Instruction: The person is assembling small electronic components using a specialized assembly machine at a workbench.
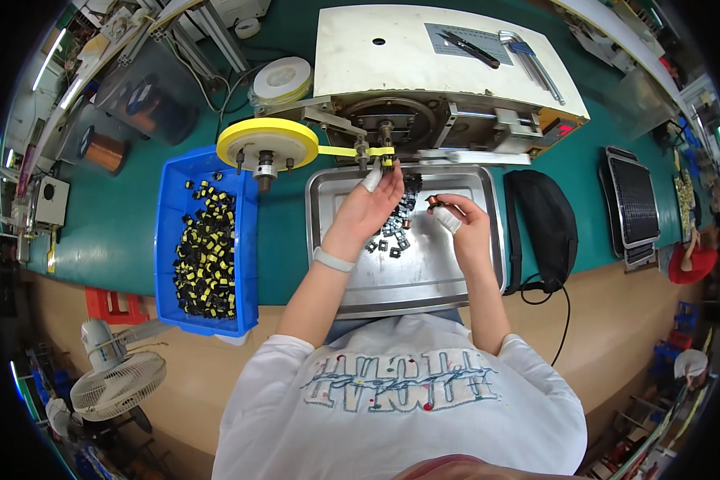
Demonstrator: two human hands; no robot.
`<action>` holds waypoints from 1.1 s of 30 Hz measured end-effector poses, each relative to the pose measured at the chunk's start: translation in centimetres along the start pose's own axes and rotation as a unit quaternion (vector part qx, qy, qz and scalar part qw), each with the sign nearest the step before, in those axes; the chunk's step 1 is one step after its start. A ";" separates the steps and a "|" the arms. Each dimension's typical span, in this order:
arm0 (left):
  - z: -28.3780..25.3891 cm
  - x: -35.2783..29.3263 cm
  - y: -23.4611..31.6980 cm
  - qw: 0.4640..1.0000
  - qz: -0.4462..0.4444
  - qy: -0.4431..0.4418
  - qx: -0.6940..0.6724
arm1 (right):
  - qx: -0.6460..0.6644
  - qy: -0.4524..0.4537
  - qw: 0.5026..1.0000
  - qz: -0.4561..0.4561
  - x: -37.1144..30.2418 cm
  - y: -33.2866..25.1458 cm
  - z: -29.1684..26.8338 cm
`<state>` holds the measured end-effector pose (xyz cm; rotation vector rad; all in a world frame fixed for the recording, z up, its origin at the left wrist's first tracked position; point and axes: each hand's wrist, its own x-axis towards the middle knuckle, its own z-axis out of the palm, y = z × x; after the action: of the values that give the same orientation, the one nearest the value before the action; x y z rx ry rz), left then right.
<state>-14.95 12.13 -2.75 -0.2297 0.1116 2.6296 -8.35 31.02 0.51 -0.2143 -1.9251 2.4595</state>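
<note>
My left hand (374,200), thumb wrapped in white, reaches up to the machine's spindle. Its thumb and fingertips close about a small black bobbin with yellow tape (388,161); the exact contact is partly hidden. A strip of yellow tape runs to that bobbin from a large yellow tape roll (296,138) on the left. My right hand (466,220), with a white-wrapped finger, pinches a small copper-wound bobbin (434,202) above the metal tray (424,280). Between my hands, several dark bobbins (395,232) lie loosely piled in the tray, a few with copper showing.
On the left, a blue bin (248,264) holds many black-and-yellow bobbins. The white-topped winding machine (424,68) stands behind the tray, carrying a knife (472,50) and hex keys (534,68). A black bag (544,228) lies right of the tray. A fan (120,384) stands lower left.
</note>
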 end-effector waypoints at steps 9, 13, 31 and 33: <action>-0.9 -6.4 0.9 0.996 -0.018 0.049 0.074 | -0.007 0.020 0.992 -0.120 2.4 0.3 6.9; -1.9 -7.7 1.4 0.995 0.000 0.074 0.064 | -0.031 0.032 0.987 -0.158 3.2 0.9 8.6; -1.4 -8.2 1.9 0.991 0.001 0.078 0.110 | -0.414 0.175 0.876 -0.173 4.8 4.5 2.7; -1.0 -8.1 2.1 0.991 0.005 0.075 0.110 | -0.442 0.184 0.859 -0.181 5.4 4.7 1.5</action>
<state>-8.83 6.34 -2.21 -0.3502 0.4513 2.5806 -13.52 28.95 -4.19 -0.2593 -2.4411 1.0722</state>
